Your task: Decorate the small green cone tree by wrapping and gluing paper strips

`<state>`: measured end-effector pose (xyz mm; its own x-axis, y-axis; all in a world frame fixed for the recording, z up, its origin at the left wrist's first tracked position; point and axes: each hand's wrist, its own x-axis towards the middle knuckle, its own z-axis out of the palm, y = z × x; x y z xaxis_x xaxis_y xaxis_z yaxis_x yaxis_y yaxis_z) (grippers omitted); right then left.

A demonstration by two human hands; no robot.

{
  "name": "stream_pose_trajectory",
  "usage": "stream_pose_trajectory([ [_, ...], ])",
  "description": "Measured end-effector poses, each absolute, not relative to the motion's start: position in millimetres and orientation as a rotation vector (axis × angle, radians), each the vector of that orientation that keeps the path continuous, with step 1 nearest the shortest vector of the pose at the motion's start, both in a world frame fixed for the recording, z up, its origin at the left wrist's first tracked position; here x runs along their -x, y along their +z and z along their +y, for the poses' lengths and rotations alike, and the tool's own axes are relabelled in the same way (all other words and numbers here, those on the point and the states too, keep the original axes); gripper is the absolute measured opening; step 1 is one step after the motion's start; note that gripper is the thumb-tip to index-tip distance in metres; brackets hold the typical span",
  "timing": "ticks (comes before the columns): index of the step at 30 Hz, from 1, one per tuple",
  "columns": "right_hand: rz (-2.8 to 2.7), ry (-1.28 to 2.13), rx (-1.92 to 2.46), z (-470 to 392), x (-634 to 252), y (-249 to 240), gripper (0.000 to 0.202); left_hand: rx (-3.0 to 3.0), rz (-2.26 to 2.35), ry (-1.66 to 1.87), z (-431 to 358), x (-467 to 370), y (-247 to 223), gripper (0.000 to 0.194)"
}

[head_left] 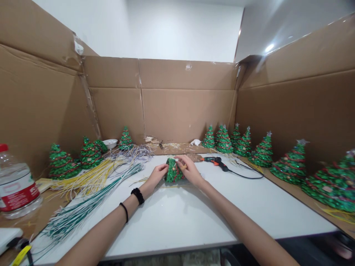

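A small green Christmas tree ornament point(173, 171) with red trim and small beads is between my two hands, low over the middle of the white table. My left hand point(158, 174) pinches its left side with thumb and fingertips. Curled over its upper right side is my right hand point(189, 169), the fingers closed against it. The far side of the tree and part of its base are hidden by my fingers. Whether my right fingers also hold some small part, I cannot make out.
A glue gun point(216, 162) with its black cord lies right of my hands. Green wires point(91, 207) and yellow wires point(91, 173) spread at the left, near a water bottle point(16, 184). Several finished trees point(262, 151) line the right side. Cardboard walls point(188, 107) enclose the table.
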<state>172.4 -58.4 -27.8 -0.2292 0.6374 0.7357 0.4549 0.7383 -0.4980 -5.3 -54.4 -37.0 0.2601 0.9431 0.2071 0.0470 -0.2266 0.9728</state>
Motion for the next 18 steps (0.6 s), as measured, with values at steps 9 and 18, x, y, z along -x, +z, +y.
stream_pose_trajectory([
  [9, -2.005, 0.069, 0.798, -61.1, -177.3, -26.0, 0.018, -1.561, 1.006, 1.151, -54.6, 5.8, -35.0, 0.033],
  [18, -2.052, -0.014, 0.782, -63.3, -177.1, -25.3, 0.018, -1.574, 1.041, 1.154, -50.6, 6.9, -35.8, 0.031],
])
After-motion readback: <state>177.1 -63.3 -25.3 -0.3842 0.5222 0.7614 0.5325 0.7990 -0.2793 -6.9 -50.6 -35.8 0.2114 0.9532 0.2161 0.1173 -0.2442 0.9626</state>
